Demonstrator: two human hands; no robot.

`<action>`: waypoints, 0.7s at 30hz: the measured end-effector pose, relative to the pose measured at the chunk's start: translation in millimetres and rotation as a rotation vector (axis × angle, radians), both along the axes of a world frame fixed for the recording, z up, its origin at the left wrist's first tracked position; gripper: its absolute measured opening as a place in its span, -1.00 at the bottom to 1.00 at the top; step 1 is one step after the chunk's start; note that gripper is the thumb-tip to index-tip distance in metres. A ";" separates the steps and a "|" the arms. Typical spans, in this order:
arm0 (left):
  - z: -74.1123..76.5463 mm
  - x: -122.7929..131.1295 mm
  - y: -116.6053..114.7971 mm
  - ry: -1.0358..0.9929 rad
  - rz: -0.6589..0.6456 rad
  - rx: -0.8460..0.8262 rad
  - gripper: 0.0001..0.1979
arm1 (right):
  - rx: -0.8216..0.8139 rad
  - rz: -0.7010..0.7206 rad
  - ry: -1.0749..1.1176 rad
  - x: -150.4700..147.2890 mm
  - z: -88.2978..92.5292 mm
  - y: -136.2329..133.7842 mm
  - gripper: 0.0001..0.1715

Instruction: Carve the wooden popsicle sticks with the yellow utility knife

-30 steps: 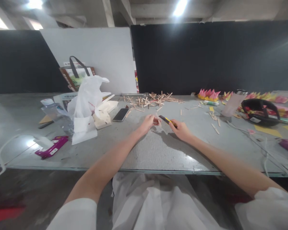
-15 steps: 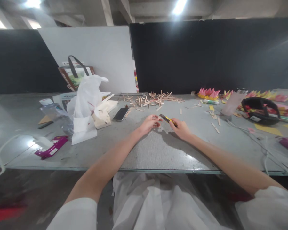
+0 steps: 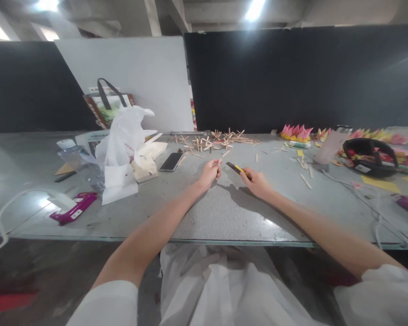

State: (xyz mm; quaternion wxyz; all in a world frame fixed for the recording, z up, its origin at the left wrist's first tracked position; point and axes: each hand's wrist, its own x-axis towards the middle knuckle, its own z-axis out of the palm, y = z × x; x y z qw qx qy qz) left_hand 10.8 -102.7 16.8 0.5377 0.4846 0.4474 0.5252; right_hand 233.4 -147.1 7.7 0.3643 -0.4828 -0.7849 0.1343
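My left hand (image 3: 211, 175) is closed over the middle of the table, thumb and fingers pinched together. A small pale tip, which looks like the end of a wooden stick (image 3: 220, 160), shows at its fingertips; the rest is hidden by the fingers. In my right hand (image 3: 257, 182) is a yellow and black utility knife (image 3: 238, 169), its front end pointing up and left toward my left hand. A short gap separates the knife from the left fingers. Behind both hands lies a heap of thin wooden sticks (image 3: 209, 144), some crossed into star shapes.
Left of my hands are a phone (image 3: 171, 161), a white plastic bag (image 3: 120, 145), a clear bottle (image 3: 80, 160) and a purple power strip (image 3: 74, 208). To the right, loose sticks, pink and yellow paper flowers (image 3: 295, 132), a tumbler (image 3: 331, 146), black headphones (image 3: 370, 158) and cables.
My left hand has drawn slightly left, away from the knife, and its spread fingers have closed into a pinch. The right hand and knife have hardly moved.
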 end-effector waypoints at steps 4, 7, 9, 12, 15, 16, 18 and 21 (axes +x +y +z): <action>0.7 3.0 0.3 -0.019 0.012 0.012 -0.89 | 0.004 -0.001 -0.001 -0.4 1.3 -1.4 -0.42; 0.6 4.0 -0.8 -0.009 0.015 0.018 -0.93 | 0.001 0.002 -0.003 -0.4 1.1 -1.5 -0.41; 0.2 4.3 -1.7 0.002 0.016 0.025 -0.93 | -0.001 0.004 -0.004 -0.2 0.7 -1.2 -0.41; -0.7 4.4 -2.5 0.050 0.009 0.058 -0.94 | -0.003 0.005 -0.004 -0.1 0.0 -0.8 -0.40; -1.2 4.7 -2.9 0.120 0.006 0.112 -0.93 | -0.009 0.004 0.002 -0.2 -0.2 -0.6 -0.39; -1.2 4.9 -3.0 0.136 0.006 0.135 -0.93 | -0.007 0.006 0.003 -0.2 -0.2 -0.5 -0.40; -1.2 4.9 -3.3 0.162 -0.002 0.192 -0.89 | 0.004 0.016 0.003 -0.3 -0.2 -0.4 -0.43; -1.3 4.0 -3.8 0.193 -0.039 0.258 -0.85 | 0.020 0.020 0.017 -0.4 -0.8 0.0 -0.44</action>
